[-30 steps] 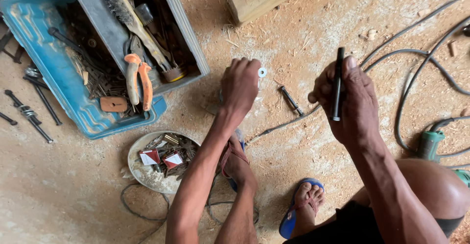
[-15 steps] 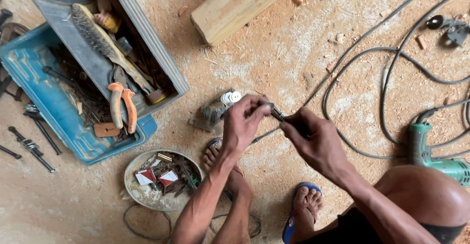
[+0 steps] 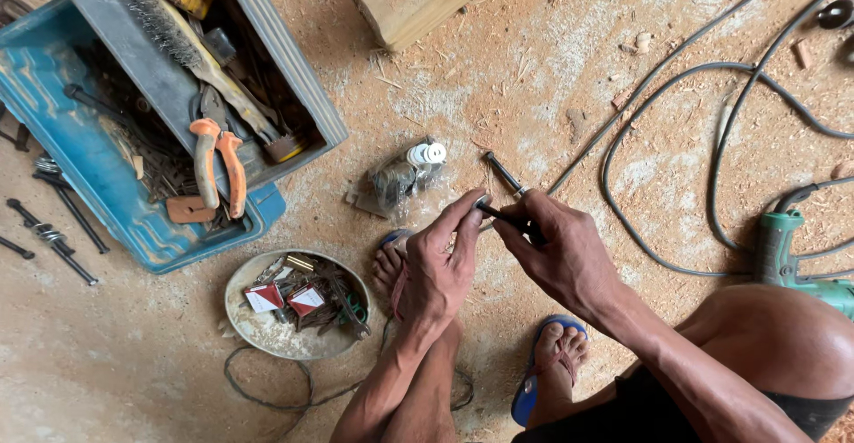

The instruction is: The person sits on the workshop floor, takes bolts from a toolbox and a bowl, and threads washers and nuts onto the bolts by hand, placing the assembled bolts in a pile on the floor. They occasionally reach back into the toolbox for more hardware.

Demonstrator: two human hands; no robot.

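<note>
- Held level at picture centre: a slim dark tool (image 3: 505,219), gripped by both hands above the sawdust floor (image 3: 551,123).
- Left hand (image 3: 442,265) closed at the fingertips on the tool's near end, thumb and forefinger pinched; right hand (image 3: 562,252) wrapped shut around the shaft at 3 o'clock of the left.
- Judged mid-step: tool already in hand, something small being fitted or turned at its tip, too small to make out; nothing yet set down.
- A second dark bit (image 3: 503,173) lay on the floor just at 12 o'clock of the hands, untouched.
- At 11 o'clock, near: a clear bag of small parts (image 3: 400,176).
- At 9 o'clock, well apart: a round metal dish (image 3: 245,323) of oddments; at 10 o'clock the blue toolbox (image 3: 53,132) with orange-handled pliers (image 3: 218,163).
- At 3 o'clock: black cables (image 3: 658,167) looped wide, a green power tool (image 3: 787,252) beyond.
- Open room lay at 12 to 1 o'clock; own feet hemmed the 6 o'clock side.
</note>
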